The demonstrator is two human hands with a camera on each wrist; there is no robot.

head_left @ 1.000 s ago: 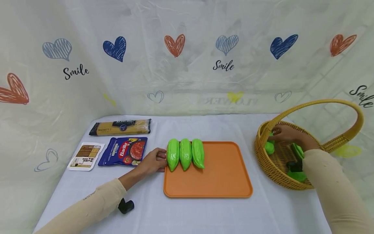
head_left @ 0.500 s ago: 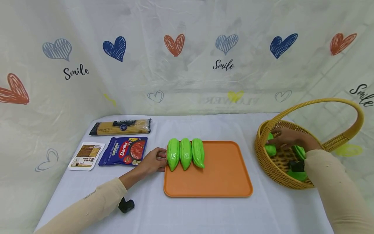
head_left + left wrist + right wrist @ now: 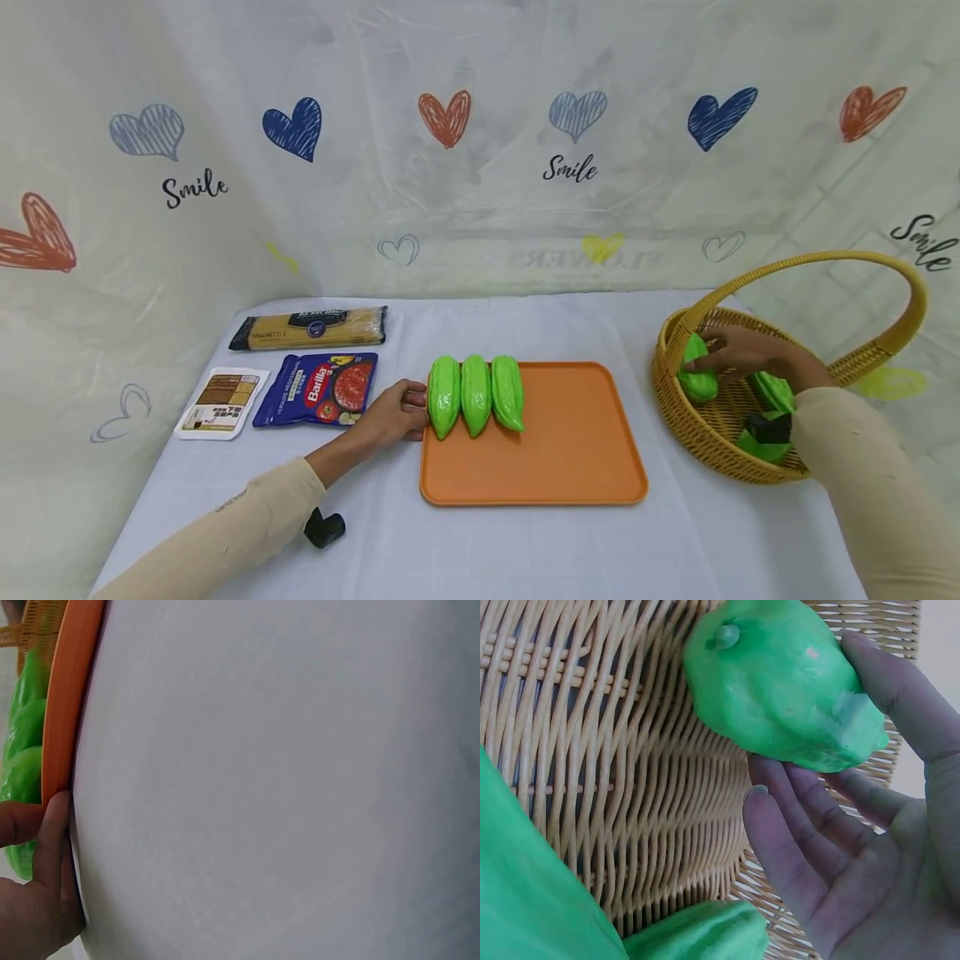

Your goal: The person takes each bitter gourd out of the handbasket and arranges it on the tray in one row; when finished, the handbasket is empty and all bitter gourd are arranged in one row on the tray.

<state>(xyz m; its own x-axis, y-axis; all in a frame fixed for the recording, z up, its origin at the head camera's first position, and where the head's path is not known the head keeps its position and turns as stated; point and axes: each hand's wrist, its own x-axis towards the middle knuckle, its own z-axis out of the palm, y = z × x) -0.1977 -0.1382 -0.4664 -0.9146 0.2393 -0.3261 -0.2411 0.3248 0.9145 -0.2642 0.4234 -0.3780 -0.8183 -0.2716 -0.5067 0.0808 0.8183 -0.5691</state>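
An orange tray (image 3: 555, 462) lies on the white table, with three glossy green bitter melons (image 3: 476, 396) side by side at its upper left. At the tray's left edge, my left hand (image 3: 390, 414) pinches the rim; the left wrist view has its thumb on one side and fingers on the other. My right hand (image 3: 742, 352) reaches into a wicker basket (image 3: 678, 425) at the right. In the right wrist view, its thumb and fingers stand on opposite sides of a lumpy green bitter melon (image 3: 780, 682), fingertips at its skin.
More green melons (image 3: 697, 934) lie in the basket, whose tall handle (image 3: 825, 258) arches over my right forearm. At the left are a spaghetti pack (image 3: 315, 327), a blue sauce pouch (image 3: 318, 389) and a white packet (image 3: 222, 403).
My right hand has closed round the melon in the basket, which has shifted slightly and shows more fully. My left hand stays at the tray's rim.
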